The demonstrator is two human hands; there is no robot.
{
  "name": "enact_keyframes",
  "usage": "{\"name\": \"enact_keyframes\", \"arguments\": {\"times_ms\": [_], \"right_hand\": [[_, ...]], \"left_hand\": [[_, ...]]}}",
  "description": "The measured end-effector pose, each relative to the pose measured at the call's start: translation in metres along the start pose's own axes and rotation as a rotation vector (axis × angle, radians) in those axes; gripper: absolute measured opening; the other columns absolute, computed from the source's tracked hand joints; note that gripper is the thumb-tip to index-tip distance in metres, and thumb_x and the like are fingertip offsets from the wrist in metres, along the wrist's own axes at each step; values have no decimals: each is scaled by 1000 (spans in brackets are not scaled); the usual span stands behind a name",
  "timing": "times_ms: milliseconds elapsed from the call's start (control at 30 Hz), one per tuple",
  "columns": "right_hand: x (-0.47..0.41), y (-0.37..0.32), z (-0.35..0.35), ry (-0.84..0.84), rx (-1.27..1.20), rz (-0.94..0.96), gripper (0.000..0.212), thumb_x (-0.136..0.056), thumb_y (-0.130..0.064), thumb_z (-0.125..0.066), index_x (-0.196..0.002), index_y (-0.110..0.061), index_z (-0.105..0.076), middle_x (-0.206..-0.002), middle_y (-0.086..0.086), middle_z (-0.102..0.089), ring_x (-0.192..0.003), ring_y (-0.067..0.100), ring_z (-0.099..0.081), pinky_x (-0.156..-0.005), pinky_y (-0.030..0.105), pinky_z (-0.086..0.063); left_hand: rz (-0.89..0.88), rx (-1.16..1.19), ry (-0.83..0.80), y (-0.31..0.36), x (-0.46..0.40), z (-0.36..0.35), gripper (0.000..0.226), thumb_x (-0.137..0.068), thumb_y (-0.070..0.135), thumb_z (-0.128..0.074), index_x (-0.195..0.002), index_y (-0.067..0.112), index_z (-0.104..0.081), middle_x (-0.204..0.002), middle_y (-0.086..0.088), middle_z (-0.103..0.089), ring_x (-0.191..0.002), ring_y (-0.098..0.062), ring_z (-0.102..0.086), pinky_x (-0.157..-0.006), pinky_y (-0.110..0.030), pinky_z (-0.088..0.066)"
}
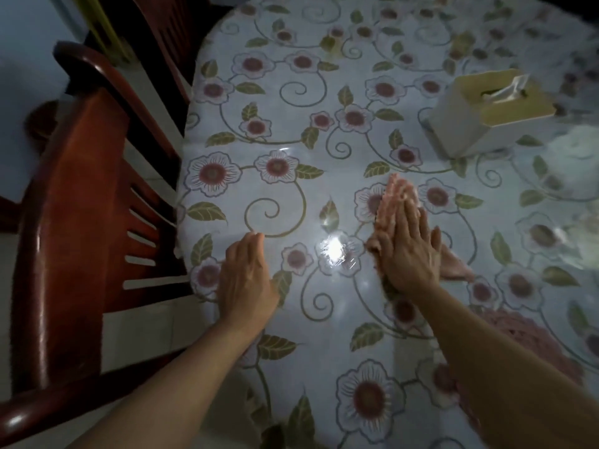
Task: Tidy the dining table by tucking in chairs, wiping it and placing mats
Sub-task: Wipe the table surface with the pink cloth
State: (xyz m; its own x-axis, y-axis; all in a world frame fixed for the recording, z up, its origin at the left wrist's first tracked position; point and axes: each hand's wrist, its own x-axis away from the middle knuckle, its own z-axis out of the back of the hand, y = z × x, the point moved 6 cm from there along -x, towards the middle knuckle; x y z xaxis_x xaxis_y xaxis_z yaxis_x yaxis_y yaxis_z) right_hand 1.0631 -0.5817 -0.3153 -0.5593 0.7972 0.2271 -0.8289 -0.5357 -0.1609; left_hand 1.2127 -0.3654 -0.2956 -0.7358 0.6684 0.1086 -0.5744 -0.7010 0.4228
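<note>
The right hand [409,251] lies flat on a pink cloth [397,202], fingers straight and together, pressing it down on the table [324,92]; it curls round nothing. The cloth shows beyond the fingertips on the far side and as a corner sticking out to the right of the wrist. The left hand [244,277] rests palm down on the table near its left edge, fingers straight and relaxed, holding nothing. The two hands are well apart, with a bright glare of light on the shiny surface between them.

One table is in view, covered by a glossy sheet printed with pink flowers, green leaves and curling stems. One cloth is on it. One tissue box [486,115] stands far to the right, a tissue poking from its top, well apart from the cloth. One pink mat [531,338] lies near on the right, partly hidden by the right forearm. Two dark red wooden chairs are on the left: the nearer chair [74,222] stands just beside the table's edge with its slatted back towards it, and the farther chair [155,37] is beyond it, mostly in shadow.
</note>
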Motion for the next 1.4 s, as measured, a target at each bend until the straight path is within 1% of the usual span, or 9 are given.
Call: {"name": "enact_keyframes", "arguments": {"times_ms": [133,300,467,567,733,867,1000,1200,1400], "right_hand": [[68,-88,-34,19,11,303,67,-95,-30,-19,-148,-20,20,-155,4,27,-142,23,27,-117,49,8],[129,-100,-54,-73,-2,627,56,-98,-42,-15,-150,-21,-14,-158,-2,-14,-146,24,-9,-113,44,-5],[98,12,-39,-29,195,334,67,-92,-55,2,-146,-23,22,-157,6,21,-142,28,25,-113,52,16],[104,24,-30,-26,-6,64,70,-92,-54,4,-149,-16,18,-157,4,23,-142,21,26,-115,44,17],[178,-48,-52,-107,-19,563,69,-95,-51,9,-152,-15,-5,-159,6,3,-146,27,7,-114,45,1],[149,-24,-45,-102,15,631,68,-96,-57,-4,-151,-18,-6,-159,1,-2,-147,22,2,-117,45,-5],[71,37,-19,-52,50,267,78,-89,-66,0,-146,-17,20,-153,3,27,-142,21,26,-118,44,10],[9,92,12,-20,-14,-156,86,-90,-65,-9,-146,-7,21,-155,9,26,-141,24,28,-117,46,13],[60,-32,-19,-76,-32,438,69,-94,-59,-10,-149,-21,9,-158,1,13,-144,24,19,-118,45,9]], "left_hand": [[-36,-18,-10,0,8,-5,61,-74,-4,-59,-133,-5,-42,-134,-24,-47,-121,-42,-44,-101,-45,-38],[-37,15,8,8,21,-8,54,-88,11,-55,-138,1,-40,-135,-20,-49,-122,-38,-43,-103,-42,-37],[-39,-41,-70,24,42,-16,59,-81,-5,-43,-139,2,-35,-147,-16,-34,-132,-35,-29,-107,-44,-31],[-71,-88,-88,37,52,-23,60,-80,-2,-42,-140,6,-35,-149,-12,-31,-132,-34,-27,-108,-42,-30],[-38,-101,-98,47,56,-25,54,-87,7,-43,-140,12,-35,-151,-9,-29,-133,-30,-26,-106,-41,-34],[-87,-107,-134,67,44,-28,53,-87,11,-47,-139,13,-35,-151,-7,-29,-135,-28,-27,-107,-41,-34],[-138,-105,-171,88,21,-40,59,-83,1,-47,-139,10,-34,-151,-7,-28,-137,-27,-24,-111,-37,-26],[-153,-51,-182,108,-15,-41,51,-84,-1,-48,-133,10,-38,-148,-5,-30,-134,-24,-26,-107,-34,-28],[-101,-46,-184,108,-43,-37,49,-88,8,-44,-136,14,-36,-145,-6,-33,-132,-24,-29,-104,-34,-31]]}}
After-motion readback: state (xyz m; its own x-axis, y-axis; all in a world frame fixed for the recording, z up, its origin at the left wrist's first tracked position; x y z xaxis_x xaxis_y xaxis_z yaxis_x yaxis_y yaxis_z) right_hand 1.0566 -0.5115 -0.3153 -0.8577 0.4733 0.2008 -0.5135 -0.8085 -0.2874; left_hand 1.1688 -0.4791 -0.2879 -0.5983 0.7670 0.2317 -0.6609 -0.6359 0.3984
